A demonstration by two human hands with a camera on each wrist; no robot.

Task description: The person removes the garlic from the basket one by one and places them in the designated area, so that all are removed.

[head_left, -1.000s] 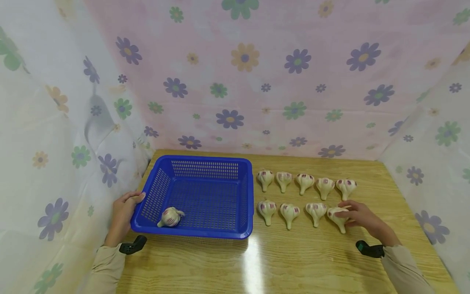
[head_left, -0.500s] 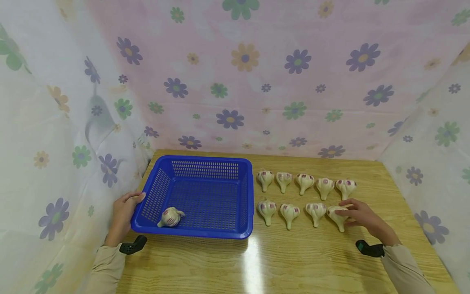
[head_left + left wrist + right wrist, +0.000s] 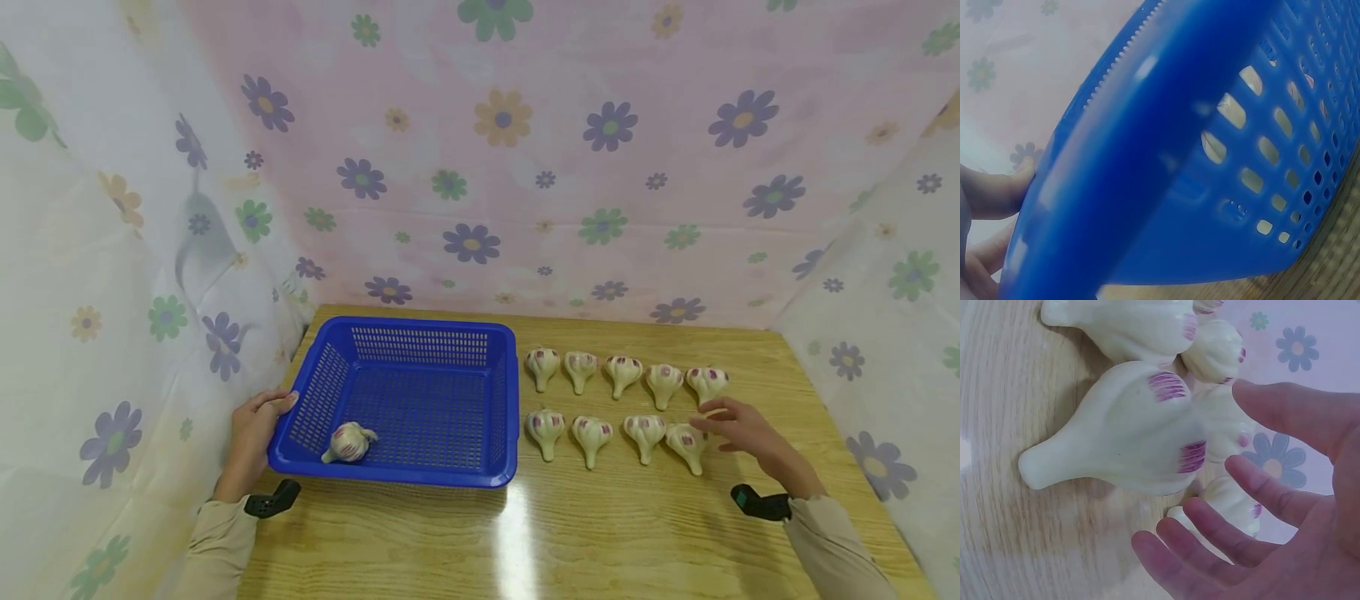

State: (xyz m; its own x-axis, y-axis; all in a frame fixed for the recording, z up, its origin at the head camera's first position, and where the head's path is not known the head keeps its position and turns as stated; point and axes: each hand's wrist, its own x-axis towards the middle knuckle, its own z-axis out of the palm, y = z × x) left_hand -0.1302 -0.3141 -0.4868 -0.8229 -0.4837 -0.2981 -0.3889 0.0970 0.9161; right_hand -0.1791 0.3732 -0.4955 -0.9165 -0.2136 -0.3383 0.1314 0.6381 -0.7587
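My left hand (image 3: 253, 433) grips the left rim of a blue plastic basket (image 3: 405, 477), thumb on top. In the left wrist view, the thumb and fingers pinch the basket's edge (image 3: 1129, 119). One garlic bulb (image 3: 349, 442) lies in the basket's near left corner. On the right, my right hand (image 3: 746, 435) hovers with spread fingers beside the near row's rightmost garlic bulb (image 3: 686, 444). From the right wrist view, that bulb (image 3: 1122, 434) lies just beyond the fingertips, apart from them, and nothing is in the hand.
Garlic bulbs stand in two rows right of the basket: a far row (image 3: 623, 375) and a near row (image 3: 592, 437), necks toward me. Wood-grain table (image 3: 615, 533) lies underneath. Flowered cloth (image 3: 540, 150) hangs behind and at both sides.
My right hand has let go of the near row's rightmost bulb and drawn slightly up and right, its fingers opening. The left hand and basket have stayed put.
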